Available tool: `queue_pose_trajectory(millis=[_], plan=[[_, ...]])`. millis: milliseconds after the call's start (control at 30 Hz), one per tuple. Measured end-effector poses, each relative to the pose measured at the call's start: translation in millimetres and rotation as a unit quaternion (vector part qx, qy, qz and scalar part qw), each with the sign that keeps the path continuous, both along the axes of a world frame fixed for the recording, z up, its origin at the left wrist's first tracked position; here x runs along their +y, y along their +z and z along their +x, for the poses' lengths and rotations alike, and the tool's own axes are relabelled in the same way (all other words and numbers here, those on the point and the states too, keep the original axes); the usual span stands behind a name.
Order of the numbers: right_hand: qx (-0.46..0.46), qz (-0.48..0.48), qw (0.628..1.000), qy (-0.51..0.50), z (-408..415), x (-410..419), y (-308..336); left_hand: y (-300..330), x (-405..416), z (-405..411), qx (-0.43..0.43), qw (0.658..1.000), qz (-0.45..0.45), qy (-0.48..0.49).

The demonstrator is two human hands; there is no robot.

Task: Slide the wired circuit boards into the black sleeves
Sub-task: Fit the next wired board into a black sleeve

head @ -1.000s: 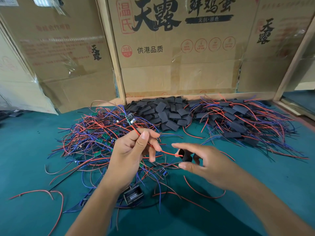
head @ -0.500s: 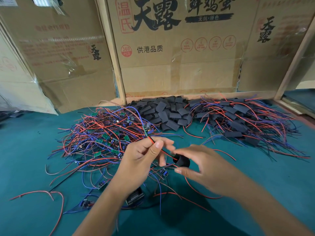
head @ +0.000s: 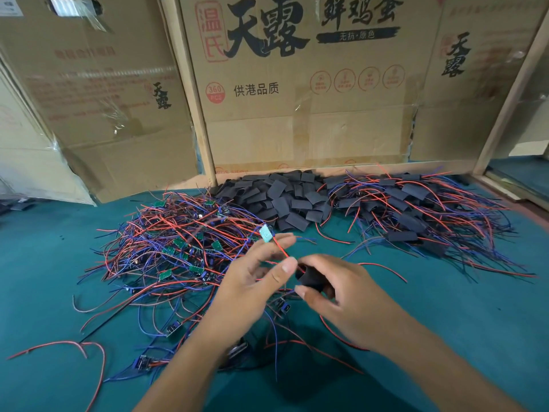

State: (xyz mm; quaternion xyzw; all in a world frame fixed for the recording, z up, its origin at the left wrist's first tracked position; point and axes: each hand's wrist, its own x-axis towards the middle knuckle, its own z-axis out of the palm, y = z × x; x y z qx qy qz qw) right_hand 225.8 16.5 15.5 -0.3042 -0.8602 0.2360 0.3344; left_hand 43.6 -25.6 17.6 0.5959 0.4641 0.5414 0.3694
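Note:
My right hand (head: 341, 292) grips a black sleeve (head: 310, 276), its open mouth turned toward my left hand. My left hand (head: 255, 281) pinches the red wire (head: 280, 249) of a small green circuit board (head: 266, 233), which sticks up just above my fingertips. The wire runs down into the sleeve's mouth, while the board itself is still outside it. A tangle of bare wired boards (head: 178, 248) lies to the left on the green table. Empty black sleeves (head: 285, 197) are heaped at the back centre. Sleeved boards with wires (head: 416, 215) are piled at the back right.
Cardboard boxes (head: 312, 84) and wooden posts (head: 190, 93) wall off the back of the green table (head: 460, 307). Loose red and blue wires (head: 74, 346) trail toward the near left edge. Small black components (head: 173, 328) lie among the wires near my left forearm.
My hands have come together. The left hand drew the board and its wire right and down from the tangle, and the wire end has gone into the sleeve held by my right hand.

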Motion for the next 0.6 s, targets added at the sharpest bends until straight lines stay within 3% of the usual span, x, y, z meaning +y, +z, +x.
queue_pose_trajectory(millis=[200, 400, 600], plan=[[-0.06, 0.048, 0.997, -0.031, 4.2, 4.8, -4.3, 3.5, 1.8, 0.3, -0.118, 0.985, -0.108, 0.071], [-0.131, 0.118, 0.984, -0.027, 3.7, 0.0, -1.1, -4.7, 6.6, 4.9, -0.056, 0.97, -0.182, 0.151], [-0.147, 0.123, 0.981, -0.021, 5.5, -1.0, 0.5, -5.9, 8.3, 0.5, -0.257, 0.934, -0.223, 0.105]])
